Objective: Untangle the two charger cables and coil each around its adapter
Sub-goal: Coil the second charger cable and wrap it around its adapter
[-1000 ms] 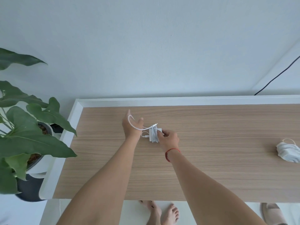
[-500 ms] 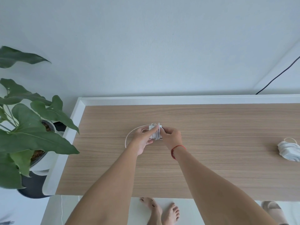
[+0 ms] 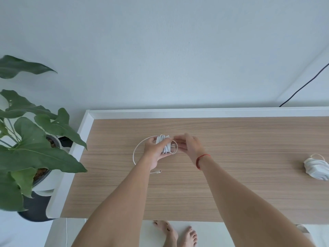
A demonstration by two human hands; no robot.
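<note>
My left hand (image 3: 154, 151) grips a white adapter (image 3: 164, 145) wound with white cable, held just above the wooden table (image 3: 231, 184). A loose stretch of that cable (image 3: 136, 154) arcs out to the left of the hand and ends in a connector (image 3: 157, 172) lying on the table below my wrist. My right hand (image 3: 189, 146) sits just right of the adapter, its fingers pinching a small loop of the cable there. A second adapter (image 3: 316, 169), fully wrapped in its white cable, lies alone at the table's far right.
A potted plant (image 3: 32, 148) with large green leaves stands off the table's left edge. A white rim (image 3: 195, 112) borders the table at back and left. A black cord (image 3: 302, 86) runs down the wall at the right. My bare feet (image 3: 176, 234) show below the front edge.
My left hand moved from the cable loop on the left onto the adapter and took hold of it. My right hand shifted right, onto the cable. The connector end now lies on the table.
</note>
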